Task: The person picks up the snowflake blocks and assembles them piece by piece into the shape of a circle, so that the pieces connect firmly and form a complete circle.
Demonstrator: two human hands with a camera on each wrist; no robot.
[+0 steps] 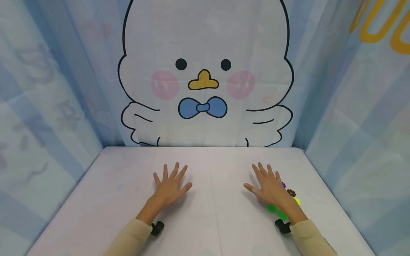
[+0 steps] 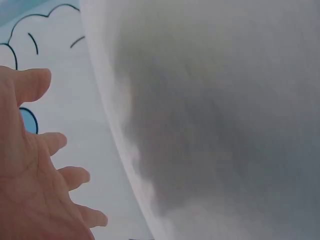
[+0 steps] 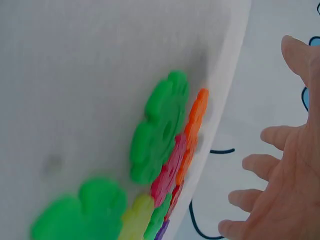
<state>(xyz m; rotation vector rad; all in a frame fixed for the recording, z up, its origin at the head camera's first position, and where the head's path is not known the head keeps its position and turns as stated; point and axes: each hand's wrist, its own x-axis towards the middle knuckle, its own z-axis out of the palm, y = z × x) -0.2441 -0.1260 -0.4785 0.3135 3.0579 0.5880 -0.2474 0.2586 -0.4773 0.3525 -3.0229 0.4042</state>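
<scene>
My left hand [image 1: 169, 188] hovers over the white table with its fingers spread and nothing in it. On the other side, my right hand [image 1: 269, 188] is held out the same way, palm down and empty. Beneath the right hand and forearm lie several flower-shaped plastic pieces, partly hidden by them in the head view. Among them are a green piece [image 3: 160, 130], an orange piece [image 3: 192, 135], a pink piece [image 3: 168, 170] and a yellow piece [image 3: 137, 217]. A dark brown piece [image 1: 291, 192] shows just right of the right wrist.
The white table [image 1: 208, 220] reaches back to a curtain [image 1: 205, 42] printed with a cartoon bird. Blue and white curtains also hang along both sides. Each wrist carries a small black camera, such as the left camera [image 1: 157, 228].
</scene>
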